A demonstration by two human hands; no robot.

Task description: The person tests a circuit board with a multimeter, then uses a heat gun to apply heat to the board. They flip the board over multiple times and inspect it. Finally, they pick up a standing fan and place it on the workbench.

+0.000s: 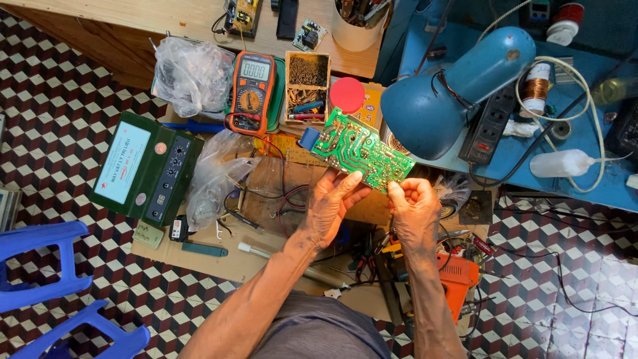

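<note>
Green circuit board (361,149) held up above the cardboard mat's (266,256) far edge, solder side visible, gripped by left hand (330,207) and right hand (414,211). Probably inspecting; next needs steady turning.

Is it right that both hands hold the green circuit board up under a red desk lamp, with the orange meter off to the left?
Not quite: in the head view the desk lamp is blue. Both hands, left and right, hold the green circuit board, with the orange meter to the left.
</note>
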